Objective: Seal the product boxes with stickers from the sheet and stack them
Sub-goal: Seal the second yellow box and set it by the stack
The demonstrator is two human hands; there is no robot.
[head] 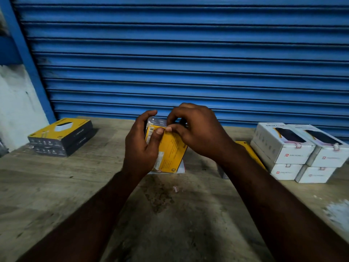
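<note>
I hold a yellow and grey product box [171, 150] upright above the middle of the wooden table [75, 186]. My left hand [140, 146] grips its left side, thumb on the yellow face. My right hand [196, 131] pinches at the box's top edge with thumb and forefinger; a sticker there is too small to tell. A white sheet [181, 168] peeks out under the box, mostly hidden. Two yellow and grey boxes [62, 137] lie stacked at the left.
White product boxes [300, 152] stand in two stacks of two at the right. Another yellow box [249, 148] lies partly hidden behind my right forearm. A small scrap [175, 189] lies on the table. A blue roller shutter [188, 53] closes the back.
</note>
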